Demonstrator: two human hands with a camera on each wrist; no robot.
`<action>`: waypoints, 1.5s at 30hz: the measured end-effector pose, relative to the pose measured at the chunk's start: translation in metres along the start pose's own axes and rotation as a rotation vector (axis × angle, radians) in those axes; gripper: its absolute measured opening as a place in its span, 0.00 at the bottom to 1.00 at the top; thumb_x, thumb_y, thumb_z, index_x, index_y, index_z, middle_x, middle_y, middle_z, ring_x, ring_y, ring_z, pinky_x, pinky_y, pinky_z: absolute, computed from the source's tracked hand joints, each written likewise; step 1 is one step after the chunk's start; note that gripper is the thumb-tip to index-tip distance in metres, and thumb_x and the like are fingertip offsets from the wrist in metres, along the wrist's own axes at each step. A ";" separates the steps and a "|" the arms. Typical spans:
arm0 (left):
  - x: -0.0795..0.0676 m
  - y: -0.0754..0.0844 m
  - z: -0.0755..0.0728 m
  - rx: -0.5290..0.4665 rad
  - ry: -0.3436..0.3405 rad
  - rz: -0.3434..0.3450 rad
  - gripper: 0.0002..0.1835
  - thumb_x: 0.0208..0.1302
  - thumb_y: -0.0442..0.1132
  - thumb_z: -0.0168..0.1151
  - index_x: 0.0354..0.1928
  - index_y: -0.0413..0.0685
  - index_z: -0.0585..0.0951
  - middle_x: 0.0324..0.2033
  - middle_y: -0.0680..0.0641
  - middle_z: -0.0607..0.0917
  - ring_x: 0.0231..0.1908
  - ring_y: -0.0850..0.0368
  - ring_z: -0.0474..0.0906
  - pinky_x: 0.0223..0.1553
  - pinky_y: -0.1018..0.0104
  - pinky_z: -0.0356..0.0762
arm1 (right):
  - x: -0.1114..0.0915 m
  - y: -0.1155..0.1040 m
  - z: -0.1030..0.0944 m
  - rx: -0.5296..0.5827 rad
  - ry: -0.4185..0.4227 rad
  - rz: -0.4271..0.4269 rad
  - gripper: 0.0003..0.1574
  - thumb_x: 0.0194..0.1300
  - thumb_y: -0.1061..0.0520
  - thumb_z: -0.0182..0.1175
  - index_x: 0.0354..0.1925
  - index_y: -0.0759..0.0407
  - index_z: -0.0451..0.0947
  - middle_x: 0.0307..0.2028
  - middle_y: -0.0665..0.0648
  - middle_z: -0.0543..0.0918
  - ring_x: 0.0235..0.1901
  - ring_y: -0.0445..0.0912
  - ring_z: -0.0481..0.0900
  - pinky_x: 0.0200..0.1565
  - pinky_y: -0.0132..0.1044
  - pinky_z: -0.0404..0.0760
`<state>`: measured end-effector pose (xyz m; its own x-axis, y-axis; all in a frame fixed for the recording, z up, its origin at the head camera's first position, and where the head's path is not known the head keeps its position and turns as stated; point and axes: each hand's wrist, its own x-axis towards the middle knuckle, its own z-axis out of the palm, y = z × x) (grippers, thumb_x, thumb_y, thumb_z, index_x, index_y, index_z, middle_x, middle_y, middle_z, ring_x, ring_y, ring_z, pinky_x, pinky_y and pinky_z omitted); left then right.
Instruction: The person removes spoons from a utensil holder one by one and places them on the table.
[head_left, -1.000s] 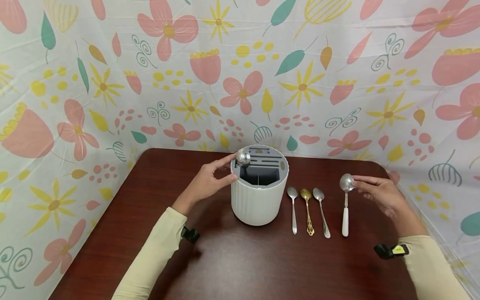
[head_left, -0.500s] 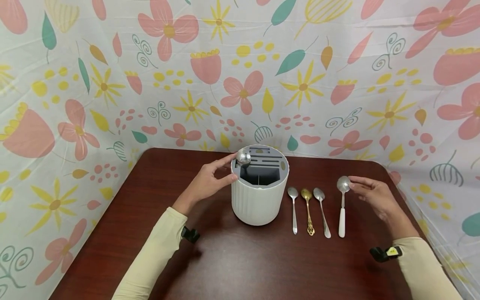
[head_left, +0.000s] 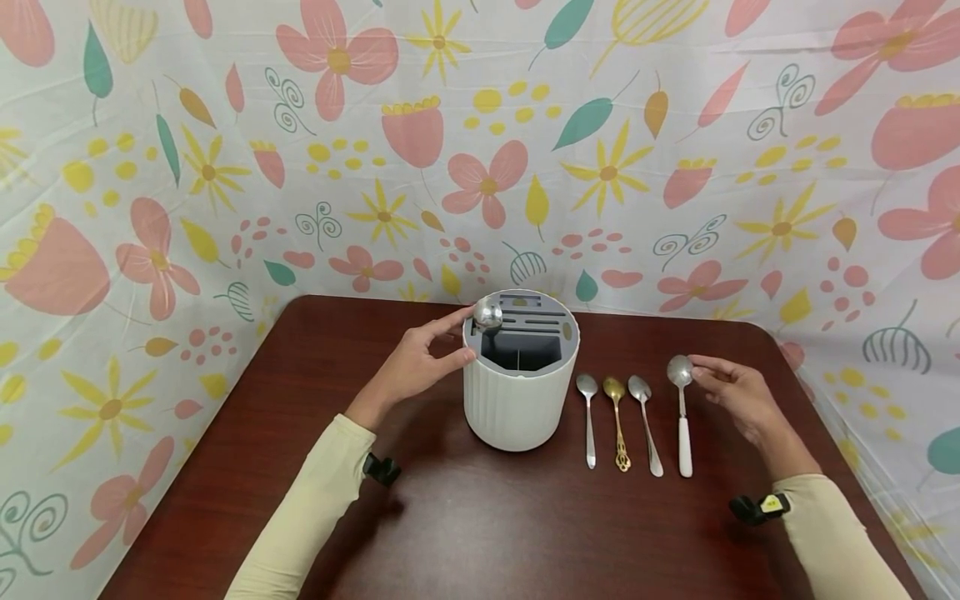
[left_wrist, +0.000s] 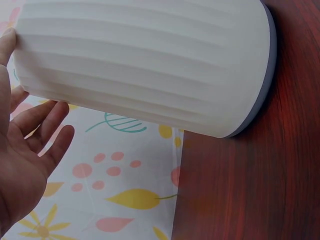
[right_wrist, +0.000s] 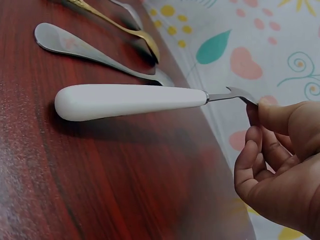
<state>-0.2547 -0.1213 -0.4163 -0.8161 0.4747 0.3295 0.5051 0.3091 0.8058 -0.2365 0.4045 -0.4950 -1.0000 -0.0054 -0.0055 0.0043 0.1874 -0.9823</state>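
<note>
My right hand [head_left: 738, 398] pinches the metal bowl of a white-handled spoon [head_left: 685, 446] between thumb and fingers. In the right wrist view the white handle [right_wrist: 130, 100] points away from the hand, low over the table. To the left, my left hand [head_left: 412, 362] touches the rim of a white ribbed utensil holder [head_left: 513, 408] with a fairly straight thumb and forefinger. Its other fingers [left_wrist: 55, 120] are spread loosely by the holder's side in the left wrist view. A shiny round metal bowl [head_left: 487, 314] sticks up from the holder's left slot, its handle hidden inside.
Between the holder and the white-handled spoon lie a silver spoon [head_left: 589, 425], a gold spoon with an ornate handle [head_left: 618, 421] and another silver spoon [head_left: 648, 425]. They rest on a dark red-brown table [head_left: 480, 525]. A flowered cloth [head_left: 360, 125] hangs behind it.
My right hand has moved a little to the left, bringing the white-handled spoon closer to the row of spoons. The left hand and the holder have stayed in place.
</note>
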 end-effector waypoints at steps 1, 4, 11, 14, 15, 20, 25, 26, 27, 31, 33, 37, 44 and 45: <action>0.000 0.000 0.000 0.002 0.000 -0.001 0.33 0.69 0.56 0.66 0.74 0.79 0.67 0.69 0.66 0.72 0.61 0.61 0.74 0.60 0.38 0.72 | 0.001 0.001 0.001 -0.001 0.000 0.005 0.21 0.74 0.55 0.62 0.62 0.57 0.81 0.39 0.40 0.86 0.39 0.34 0.81 0.38 0.28 0.79; -0.001 0.000 0.000 0.004 -0.001 -0.004 0.33 0.69 0.56 0.66 0.74 0.79 0.67 0.69 0.67 0.72 0.61 0.61 0.74 0.61 0.39 0.72 | 0.002 0.004 0.003 0.007 -0.006 0.017 0.20 0.74 0.56 0.62 0.62 0.57 0.81 0.39 0.39 0.86 0.39 0.33 0.81 0.38 0.28 0.79; 0.000 0.000 -0.001 0.009 -0.004 -0.003 0.34 0.70 0.55 0.66 0.74 0.79 0.66 0.70 0.67 0.71 0.61 0.62 0.74 0.62 0.44 0.72 | 0.005 0.010 0.006 0.025 -0.004 0.042 0.19 0.74 0.57 0.62 0.61 0.57 0.82 0.40 0.38 0.87 0.39 0.32 0.80 0.37 0.28 0.79; 0.000 0.000 -0.001 0.012 -0.003 -0.008 0.34 0.69 0.56 0.66 0.74 0.79 0.66 0.70 0.67 0.72 0.61 0.62 0.74 0.62 0.46 0.73 | 0.005 0.012 0.006 0.030 -0.005 0.053 0.19 0.74 0.56 0.62 0.60 0.55 0.83 0.40 0.37 0.88 0.39 0.33 0.80 0.37 0.28 0.79; -0.001 0.001 -0.001 0.010 -0.002 -0.010 0.34 0.69 0.56 0.66 0.74 0.79 0.66 0.70 0.67 0.72 0.61 0.63 0.74 0.62 0.45 0.73 | 0.005 0.012 0.007 0.026 -0.003 0.058 0.19 0.74 0.56 0.62 0.61 0.55 0.83 0.40 0.37 0.88 0.39 0.33 0.80 0.38 0.28 0.79; -0.001 0.000 -0.001 0.000 0.000 -0.014 0.33 0.69 0.55 0.66 0.74 0.79 0.67 0.69 0.67 0.72 0.62 0.62 0.74 0.62 0.41 0.71 | 0.006 0.014 0.009 -0.010 0.012 0.092 0.23 0.75 0.53 0.62 0.64 0.58 0.80 0.41 0.35 0.86 0.39 0.35 0.79 0.39 0.28 0.79; -0.001 -0.001 0.000 -0.009 0.001 -0.008 0.33 0.69 0.55 0.66 0.74 0.80 0.67 0.69 0.67 0.72 0.61 0.62 0.74 0.62 0.38 0.70 | 0.005 0.016 0.011 -0.025 0.023 0.115 0.21 0.75 0.53 0.62 0.63 0.56 0.81 0.40 0.35 0.84 0.38 0.36 0.79 0.38 0.29 0.79; 0.000 -0.002 0.000 -0.011 0.002 -0.007 0.33 0.69 0.54 0.67 0.74 0.79 0.67 0.69 0.66 0.73 0.61 0.62 0.74 0.62 0.37 0.70 | 0.005 0.017 0.011 -0.029 0.023 0.117 0.21 0.75 0.53 0.61 0.62 0.55 0.81 0.39 0.35 0.84 0.38 0.36 0.79 0.38 0.29 0.80; 0.000 -0.002 0.000 -0.013 0.002 -0.006 0.33 0.69 0.54 0.67 0.74 0.79 0.67 0.69 0.66 0.73 0.61 0.61 0.74 0.63 0.36 0.69 | 0.005 0.018 0.012 -0.031 0.026 0.122 0.21 0.75 0.53 0.62 0.62 0.55 0.82 0.39 0.35 0.84 0.37 0.36 0.79 0.38 0.29 0.79; 0.000 -0.002 0.000 -0.001 0.000 -0.007 0.33 0.70 0.53 0.66 0.74 0.78 0.67 0.69 0.65 0.73 0.61 0.61 0.74 0.63 0.40 0.71 | 0.006 0.020 0.012 -0.036 0.032 0.131 0.20 0.75 0.53 0.62 0.61 0.55 0.82 0.39 0.36 0.84 0.37 0.36 0.79 0.37 0.29 0.80; 0.000 -0.001 0.000 0.009 0.000 -0.008 0.33 0.70 0.53 0.66 0.74 0.78 0.67 0.69 0.65 0.73 0.61 0.61 0.74 0.62 0.44 0.72 | 0.007 0.021 0.012 -0.036 0.037 0.129 0.20 0.74 0.53 0.62 0.61 0.56 0.82 0.38 0.36 0.84 0.37 0.36 0.79 0.37 0.29 0.80; 0.000 0.000 0.000 0.020 0.000 -0.010 0.33 0.70 0.54 0.66 0.74 0.80 0.66 0.69 0.67 0.73 0.60 0.63 0.74 0.62 0.48 0.73 | 0.009 0.023 0.013 -0.051 0.043 0.116 0.20 0.74 0.53 0.62 0.61 0.57 0.82 0.38 0.35 0.84 0.36 0.35 0.79 0.36 0.28 0.80; 0.000 0.001 -0.001 0.012 0.001 -0.006 0.34 0.69 0.55 0.66 0.74 0.80 0.66 0.69 0.67 0.72 0.60 0.63 0.74 0.62 0.47 0.73 | 0.012 0.029 0.012 -0.099 0.034 0.097 0.24 0.75 0.53 0.62 0.63 0.63 0.79 0.39 0.33 0.85 0.37 0.34 0.79 0.36 0.29 0.81; 0.000 0.001 -0.001 0.011 0.001 -0.007 0.34 0.69 0.55 0.66 0.74 0.80 0.66 0.69 0.67 0.72 0.60 0.63 0.74 0.61 0.47 0.73 | 0.013 0.030 0.011 -0.106 0.033 0.093 0.24 0.75 0.53 0.61 0.63 0.64 0.79 0.39 0.33 0.85 0.37 0.33 0.79 0.36 0.29 0.81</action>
<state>-0.2544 -0.1219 -0.4156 -0.8201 0.4714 0.3244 0.5023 0.3213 0.8028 -0.2489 0.3987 -0.5267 -0.9949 0.0487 -0.0880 0.0984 0.2883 -0.9525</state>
